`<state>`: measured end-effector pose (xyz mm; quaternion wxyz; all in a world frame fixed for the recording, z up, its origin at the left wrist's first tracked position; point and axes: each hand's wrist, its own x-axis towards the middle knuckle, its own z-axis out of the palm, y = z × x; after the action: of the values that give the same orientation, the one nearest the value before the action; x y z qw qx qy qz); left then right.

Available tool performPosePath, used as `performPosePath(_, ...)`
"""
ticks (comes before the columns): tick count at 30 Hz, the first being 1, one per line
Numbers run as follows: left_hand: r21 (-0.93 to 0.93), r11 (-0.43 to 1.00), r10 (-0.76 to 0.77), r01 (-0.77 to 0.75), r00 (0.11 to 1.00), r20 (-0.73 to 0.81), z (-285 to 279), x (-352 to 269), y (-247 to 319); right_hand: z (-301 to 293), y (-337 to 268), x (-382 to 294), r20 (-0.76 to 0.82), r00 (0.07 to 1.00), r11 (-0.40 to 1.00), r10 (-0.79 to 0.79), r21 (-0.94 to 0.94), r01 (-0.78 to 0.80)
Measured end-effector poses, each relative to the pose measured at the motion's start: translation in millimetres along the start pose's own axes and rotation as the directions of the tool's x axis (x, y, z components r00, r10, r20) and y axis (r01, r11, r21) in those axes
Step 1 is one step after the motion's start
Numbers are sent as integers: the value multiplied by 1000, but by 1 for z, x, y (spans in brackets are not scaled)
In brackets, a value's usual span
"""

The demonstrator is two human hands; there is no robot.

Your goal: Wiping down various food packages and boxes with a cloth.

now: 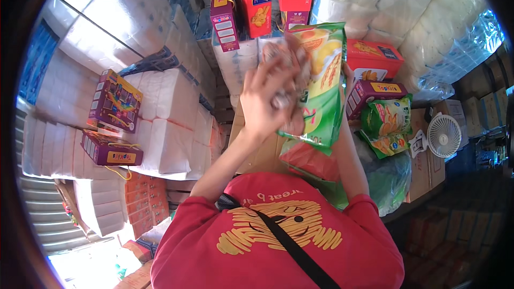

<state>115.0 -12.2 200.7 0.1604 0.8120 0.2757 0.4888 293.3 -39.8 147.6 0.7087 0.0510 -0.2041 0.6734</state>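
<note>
Before my chest, my right hand (348,82) holds the right edge of a green and yellow plastic snack bag (321,104), which stands tilted. My left hand (267,100) is spread over a cluster of small wrapped pieces (281,64) at the bag's left side, its fingers around them. The pieces are blurred, and whether they lie inside clear wrapping cannot be told. Below the bag is a red-and-clear plastic package (311,160), on or beside a cardboard box (257,154).
At right lie green snack bags (387,118), a purple carton (373,92), a red biscuit box (373,58) and a white fan (443,135). Red and purple boxes (251,3) stand ahead. Wrapped white packs (168,100) are stacked at left, with purple boxes (116,102) on them.
</note>
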Motion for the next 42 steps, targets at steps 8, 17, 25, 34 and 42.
performPosePath(8, -342, 914, 356, -220, 839, 411, -51, -20, -13, 1, -7, -10, -342, 878, 843, -334, -526, 116)
performPosePath(17, -626, 513, -239, 587, 798, 553, -60, -20, -70, -34, -1, -45, -103, 985, 989, -138, -67, 131)
performPosePath(25, -522, 848, 237, -95, 948, 213, 3, 2, -92, -46, 16, -58, -137, 984, 992, -110, -74, 101)
performPosePath(34, -554, 798, -198, 238, 971, 132, 41, -7, -59, -76, 11, -44, -194, 972, 990, -135, -77, 122)
performPosePath(42, 292, 955, -86, 59, 993, 80, 45, -6, -42, -135, 17, -54, -270, 956, 989, -116, 54, 136)
